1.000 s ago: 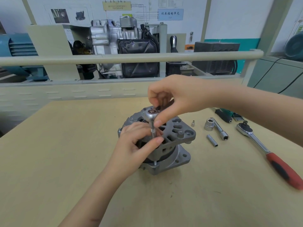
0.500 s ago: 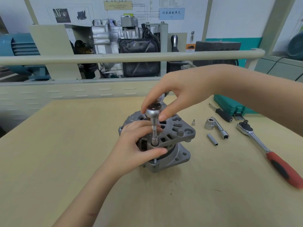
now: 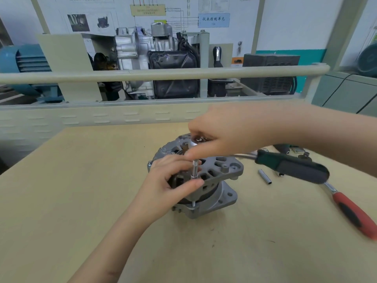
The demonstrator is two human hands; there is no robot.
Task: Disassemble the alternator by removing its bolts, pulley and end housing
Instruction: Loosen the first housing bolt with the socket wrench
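1. Behind your hands, a cream rail and a cutaway engine display (image 3: 155, 64) stand past the wooden tabletop (image 3: 61, 201).
2. Your left hand (image 3: 163, 186) curls round the alternator (image 3: 206, 180), thumb and fingers around the socket extension (image 3: 194, 169).
3. Your right hand (image 3: 228, 135) pinches the ratchet head (image 3: 194, 140) atop it; the green handle (image 3: 291, 166) juts right.
4. Right of both hands lie a loose socket (image 3: 264, 176) and a red-handled ratchet (image 3: 355, 215).

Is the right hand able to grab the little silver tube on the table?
Probably not right away. The right hand is holding the ratchet on the alternator, and its handle hangs just over the tube.
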